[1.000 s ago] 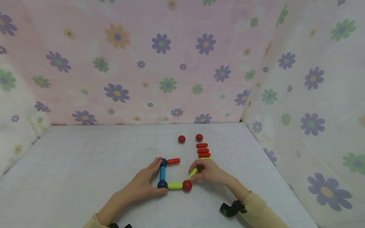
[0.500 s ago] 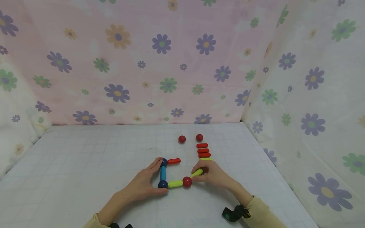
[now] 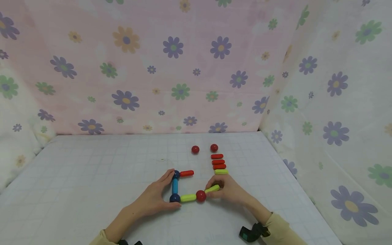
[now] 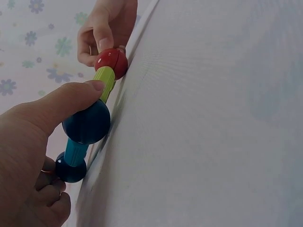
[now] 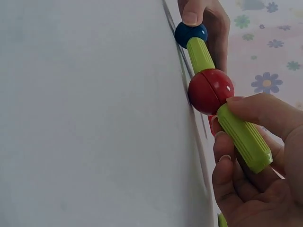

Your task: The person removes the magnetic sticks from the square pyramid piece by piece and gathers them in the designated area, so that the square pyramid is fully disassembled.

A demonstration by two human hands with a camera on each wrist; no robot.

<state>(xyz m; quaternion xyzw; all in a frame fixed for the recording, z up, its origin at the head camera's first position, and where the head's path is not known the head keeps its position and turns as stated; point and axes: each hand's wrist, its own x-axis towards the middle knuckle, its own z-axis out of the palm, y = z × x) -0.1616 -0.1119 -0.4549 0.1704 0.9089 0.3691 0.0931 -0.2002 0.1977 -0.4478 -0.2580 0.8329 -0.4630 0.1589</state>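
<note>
A magnetic ball-and-rod chain lies on the table: a far dark blue ball (image 3: 176,174) bearing a red rod (image 3: 186,173), a blue rod (image 3: 175,186), a near dark blue ball (image 4: 87,124), a yellow-green rod (image 3: 188,197) and a red ball (image 5: 211,91). My left hand (image 3: 157,195) holds the blue end between thumb and fingers, thumb at the near blue ball, fingertips at the far one. My right hand (image 3: 230,190) pinches a second yellow-green rod (image 5: 245,137) whose one end meets the red ball. That rod slants away to the right.
Two loose red balls (image 3: 195,149) lie farther back. To their right and nearer, three red rods (image 3: 217,162) and one yellow-green rod (image 3: 221,172) lie in a column, just beyond my right hand. Flowered cloth (image 3: 190,68) walls the white table (image 3: 92,170).
The right hand has swung the pinched yellow-green rod outward to the right and nearer me. The red ball has shifted slightly away from me, tilting the joined yellow-green rod. My left hand stays put.
</note>
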